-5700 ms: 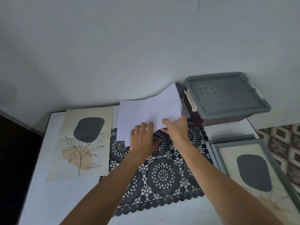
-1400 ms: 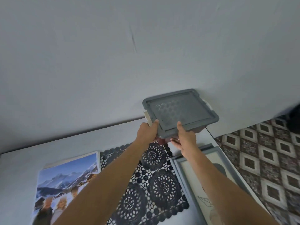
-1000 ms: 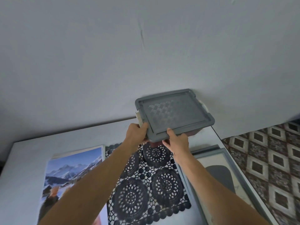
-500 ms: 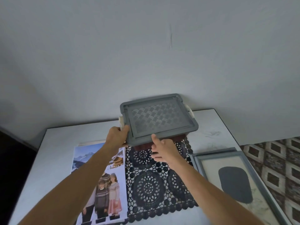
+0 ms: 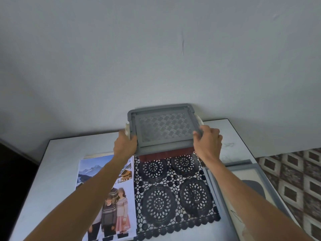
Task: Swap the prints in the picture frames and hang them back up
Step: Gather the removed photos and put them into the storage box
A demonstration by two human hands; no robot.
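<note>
Your left hand (image 5: 125,145) and right hand (image 5: 208,145) each grip a side of the lidded storage box (image 5: 165,129), thumbs on the grey lid's rim and the other fingers curled beneath. Keep both grips even so the box stays level and the lid does not pop. Whether its red base rests on the lace mat (image 5: 173,193) or hangs just above it cannot be told, so lift it rather than drag it, or the lace may bunch up. The photo print (image 5: 111,197) lies loose on the table (image 5: 60,162), just below your left fingers and under that forearm. The grey frame (image 5: 243,166), with the abstract print (image 5: 253,186) in it, lies below your right fingers. Keep the box clear of both. The wall (image 5: 156,66) stands close beyond your fingertips, leaving little room further back.
</note>
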